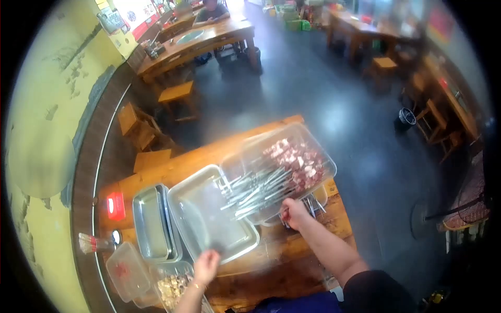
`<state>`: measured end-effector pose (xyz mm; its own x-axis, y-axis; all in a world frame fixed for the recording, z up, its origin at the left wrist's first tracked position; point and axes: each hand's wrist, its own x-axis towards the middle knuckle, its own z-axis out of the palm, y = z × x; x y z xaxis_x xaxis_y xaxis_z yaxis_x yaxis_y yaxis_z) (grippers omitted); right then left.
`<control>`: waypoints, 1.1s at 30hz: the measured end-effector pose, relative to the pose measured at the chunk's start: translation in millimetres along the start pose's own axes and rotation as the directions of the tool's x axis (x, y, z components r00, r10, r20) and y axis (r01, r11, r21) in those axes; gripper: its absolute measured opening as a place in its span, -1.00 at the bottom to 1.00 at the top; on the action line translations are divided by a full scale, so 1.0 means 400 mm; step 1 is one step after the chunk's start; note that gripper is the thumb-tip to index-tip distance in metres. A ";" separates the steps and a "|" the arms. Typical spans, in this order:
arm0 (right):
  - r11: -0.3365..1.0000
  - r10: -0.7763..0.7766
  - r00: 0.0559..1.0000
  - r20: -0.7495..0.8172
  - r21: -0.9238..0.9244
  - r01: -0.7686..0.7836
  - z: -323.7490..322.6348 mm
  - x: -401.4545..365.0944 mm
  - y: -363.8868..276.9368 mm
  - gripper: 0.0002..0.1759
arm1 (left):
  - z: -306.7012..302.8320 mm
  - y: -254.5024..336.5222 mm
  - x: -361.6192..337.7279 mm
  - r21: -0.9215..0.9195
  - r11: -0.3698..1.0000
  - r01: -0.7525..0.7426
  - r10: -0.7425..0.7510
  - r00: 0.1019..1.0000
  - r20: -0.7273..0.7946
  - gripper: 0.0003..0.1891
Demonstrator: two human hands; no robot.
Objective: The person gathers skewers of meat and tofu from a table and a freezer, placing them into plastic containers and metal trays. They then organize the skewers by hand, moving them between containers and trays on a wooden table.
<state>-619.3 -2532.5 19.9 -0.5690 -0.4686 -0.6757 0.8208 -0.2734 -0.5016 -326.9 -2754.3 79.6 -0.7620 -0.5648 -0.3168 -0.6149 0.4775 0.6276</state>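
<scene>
My right hand (293,213) is closed at the near side of a clear plastic tub (334,166). Thin metal ends show just below its fingers, apparently skewers. Inside the tub lie chunks of raw meat (300,161) and a heap of metal skewers (258,190), many with their ends sticking out over a metal tray (195,211). More loose skewers (314,204) are in a container beside my right wrist. My left hand (207,266) is at the tray's near rim, its fingers drawn together and slightly blurred; whatever is between them is hidden.
Left of the tray are stacked metal trays (151,224), a red box (116,205), a cup of sticks (94,243), a stained plastic container (128,271) and a tub of pale, cut food pieces (172,289). Stools (176,92) and a long table (219,32) with a seated person (211,11) are beyond.
</scene>
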 end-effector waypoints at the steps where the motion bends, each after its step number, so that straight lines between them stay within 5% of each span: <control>1: 1.000 -0.012 1.000 -0.006 0.014 0.012 0.011 0.018 0.009 -0.89 | 0.025 -0.068 0.002 0.286 0.914 -0.289 0.288 0.956 0.048 -0.64; 2: 0.999 -0.023 1.000 -0.011 0.028 0.023 0.018 0.029 0.022 -0.87 | 0.010 -0.019 -0.022 0.384 0.814 -0.436 0.447 0.892 0.066 -0.57; 3: 0.999 -0.023 0.999 -0.032 0.048 0.024 0.020 0.037 0.034 -0.84 | 0.008 -0.003 -0.044 0.435 0.790 -0.432 0.457 0.888 0.053 -0.53; 8: 0.988 0.114 0.993 -0.026 0.111 -0.111 0.010 0.005 0.066 -0.72 | -0.025 -0.044 -0.046 0.489 0.807 -0.331 0.333 0.939 0.086 -0.71; 12: 1.000 -0.023 0.999 -0.026 0.006 0.023 0.000 -0.114 0.065 -0.70 | -0.043 -0.144 -0.025 0.505 0.816 -0.281 0.365 0.928 -0.073 -0.72; 18: 0.976 -0.065 0.993 -0.101 -0.214 0.042 -0.252 -0.246 0.214 -0.74 | -0.012 -0.189 0.040 0.483 0.809 -0.334 0.467 0.865 -0.183 -0.67; 22: 0.848 -0.178 0.963 -0.200 -0.528 0.047 -0.530 -0.440 0.372 -0.86 | 0.011 -0.228 0.091 0.499 0.764 -0.409 0.552 0.815 -0.178 -0.74; 23: 0.728 -0.304 0.900 -0.311 -0.686 0.009 -0.531 -0.571 0.398 -0.76 | 0.017 -0.227 0.085 0.534 0.734 -0.419 0.575 0.802 -0.160 -0.72; 24: 0.293 -0.503 0.824 -0.260 -0.948 -0.121 -0.617 -0.640 0.447 -0.68 | 0.023 -0.221 0.088 0.568 0.702 -0.430 0.598 0.789 -0.143 -0.69; 26: 0.176 -0.473 0.746 -0.470 -0.879 -0.442 -0.708 -0.793 0.511 -0.56 | 0.026 -0.180 0.088 0.629 0.650 -0.427 0.641 0.753 -0.151 -0.65; 28: 0.198 -0.490 0.646 -0.586 -0.796 -0.572 -0.959 -0.905 0.698 -0.62 | 0.044 -0.162 0.101 0.664 0.575 -0.478 0.725 0.674 -0.142 -0.61; 31: 0.557 -0.387 0.385 -0.838 -0.545 -0.627 -0.993 -1.110 0.901 -0.63 | -0.009 -0.121 0.123 0.669 0.598 -0.442 0.621 0.783 -0.038 -0.65; 33: 0.679 -0.260 0.297 -0.919 -0.393 -0.620 -0.976 -1.183 1.033 -0.64 | -0.022 -0.112 0.147 0.653 0.646 -0.395 0.510 0.860 0.016 -0.58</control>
<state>-30.4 -2095.9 -78.5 -0.4286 0.7036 -0.5668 0.8906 0.4347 -0.1338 -342.4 -2814.6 39.1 -0.9722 -0.2314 0.0362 -0.2288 0.9712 0.0661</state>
